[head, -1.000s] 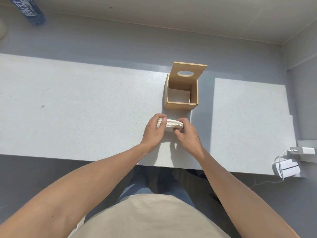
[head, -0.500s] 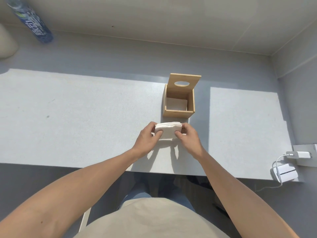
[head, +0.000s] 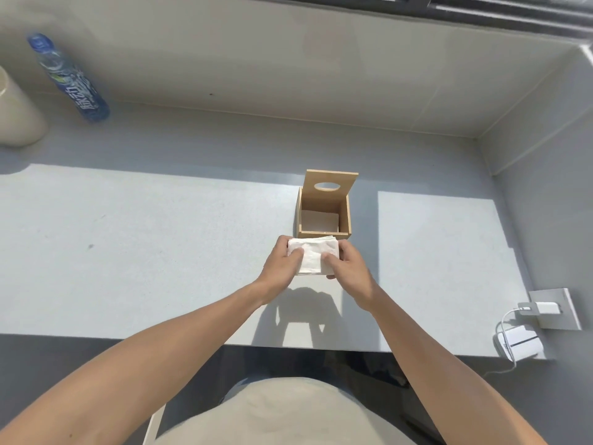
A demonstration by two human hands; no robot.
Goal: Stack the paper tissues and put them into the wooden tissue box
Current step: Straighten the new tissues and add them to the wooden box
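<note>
A stack of white paper tissues (head: 313, 256) is held flat above the grey table, just in front of the wooden tissue box (head: 323, 234). My left hand (head: 282, 263) grips the stack's left side and my right hand (head: 348, 266) grips its right side, thumbs on top. The box stands open, its lid (head: 330, 184) with an oval hole tipped up at the back. Something white lies on the box's floor.
A blue-labelled plastic bottle (head: 69, 80) and a cream cylinder (head: 16, 114) stand at the far left. A white charger with cable (head: 519, 345) and a wall socket with plug (head: 552, 308) sit at the table's right edge.
The tissue stack has been turned from edge-on to flat in both hands and now sits closer to the box's front. The camera has tilted up, showing more of the wall.
</note>
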